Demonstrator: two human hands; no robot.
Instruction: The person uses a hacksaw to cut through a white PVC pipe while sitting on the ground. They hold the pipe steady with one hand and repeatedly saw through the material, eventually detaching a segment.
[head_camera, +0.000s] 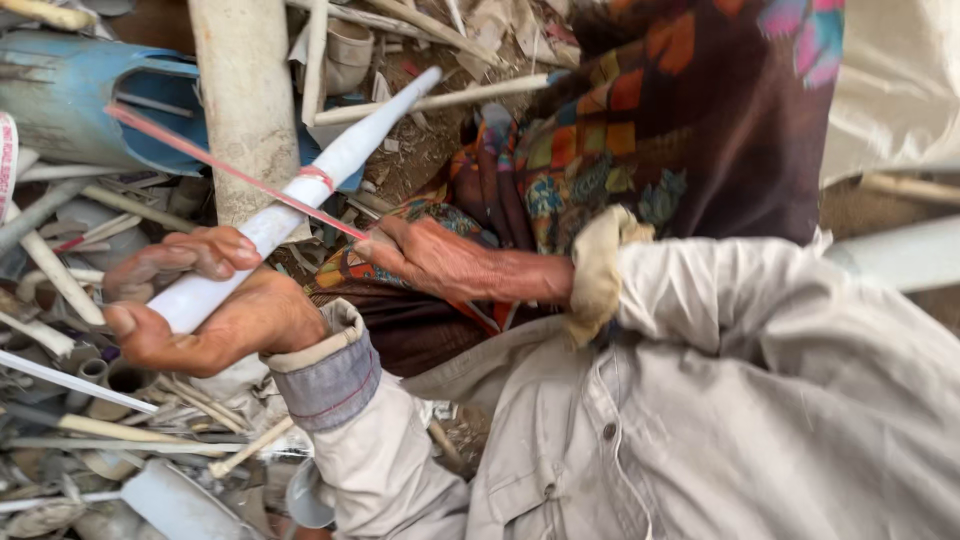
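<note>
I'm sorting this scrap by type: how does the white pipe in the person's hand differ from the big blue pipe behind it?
The white pipe is slim and whole, held slantwise by the left hand; the blue pipe is far wider, split open, and lies in the heap. A thin red strip, pinched by the right hand, crosses the white pipe only. Both look like dusty plastic tubing.

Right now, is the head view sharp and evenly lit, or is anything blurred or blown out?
Head view: soft, even daylight, no hard shadows. The left hand and its white pipe are sharp; the right hand too. The thin red strip looks slightly smeared, the pale sleeve is bright, and the scrap pile bends at the edges.
</note>
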